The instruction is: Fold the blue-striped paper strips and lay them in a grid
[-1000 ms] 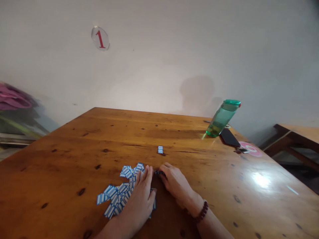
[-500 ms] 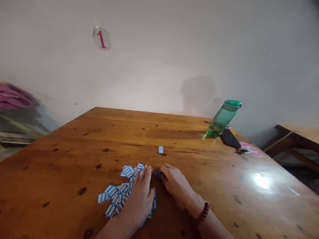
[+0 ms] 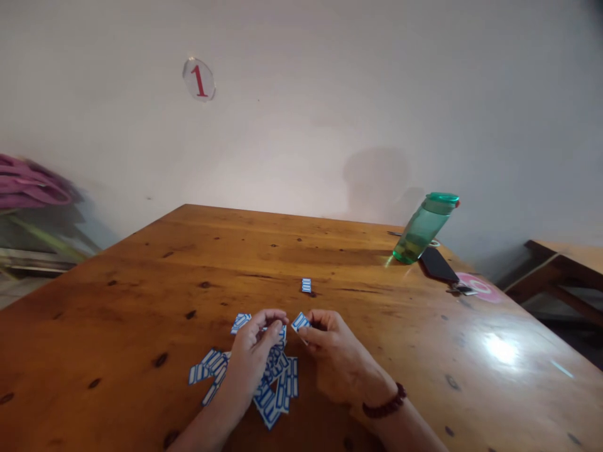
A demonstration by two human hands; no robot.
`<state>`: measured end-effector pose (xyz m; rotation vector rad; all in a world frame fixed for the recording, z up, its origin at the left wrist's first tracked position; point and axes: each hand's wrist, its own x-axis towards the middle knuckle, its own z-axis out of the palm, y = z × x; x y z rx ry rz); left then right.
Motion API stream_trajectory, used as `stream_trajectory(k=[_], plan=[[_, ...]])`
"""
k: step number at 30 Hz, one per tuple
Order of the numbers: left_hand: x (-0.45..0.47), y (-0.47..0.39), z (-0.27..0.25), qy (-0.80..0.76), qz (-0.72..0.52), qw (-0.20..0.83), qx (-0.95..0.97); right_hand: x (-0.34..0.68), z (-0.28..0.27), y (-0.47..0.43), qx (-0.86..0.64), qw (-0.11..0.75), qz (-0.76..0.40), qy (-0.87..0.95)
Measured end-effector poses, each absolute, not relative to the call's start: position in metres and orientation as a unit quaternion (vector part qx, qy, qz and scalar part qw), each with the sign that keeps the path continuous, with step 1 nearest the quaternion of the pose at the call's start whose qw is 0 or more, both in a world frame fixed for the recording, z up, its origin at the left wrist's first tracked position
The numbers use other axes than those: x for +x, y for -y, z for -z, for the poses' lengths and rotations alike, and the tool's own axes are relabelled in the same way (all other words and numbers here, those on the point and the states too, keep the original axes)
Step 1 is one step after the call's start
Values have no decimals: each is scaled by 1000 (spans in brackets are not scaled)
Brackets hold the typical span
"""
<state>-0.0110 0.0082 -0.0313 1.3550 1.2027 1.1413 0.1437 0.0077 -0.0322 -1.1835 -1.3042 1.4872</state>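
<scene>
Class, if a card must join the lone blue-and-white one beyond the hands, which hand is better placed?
Probably the right hand: it pinches a striped card, with the lone card beyond. The left hand curls over the card pile, its hold unclear.

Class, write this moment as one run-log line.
right hand: holding blue-white card; left hand: at card pile, grip unclear; green bottle: beyond right hand

A plain room, possibly an eatery: a table (image 3: 245,251) stands by a wall (image 3: 320,107) (bearing a "1" sign (image 3: 199,80)).
</scene>
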Motion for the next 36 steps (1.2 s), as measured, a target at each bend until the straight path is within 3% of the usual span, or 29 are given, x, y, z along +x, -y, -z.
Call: stream_trajectory(k=[4, 8, 14, 20, 29, 36], plan=[[-7, -8, 27, -471, -459, 569, 493, 139, 32, -5, -438, 431, -633, 471], [-6, -9, 30, -443, -440, 590, 513, 136, 34, -7, -449, 429, -598, 507], [-9, -14, 37, -454, -423, 583, 525, 133, 36, -6, -466, 415, -523, 581], [-9, -16, 38, -468, -425, 545, 551, 134, 31, -4, -461, 412, -521, 588], [-9, -14, 30, -489, -417, 487, 592, 140, 33, -6, -504, 405, -392, 655], [-8, -13, 31, -485, -431, 490, 583, 138, 32, -5, -496, 412, -424, 636]])
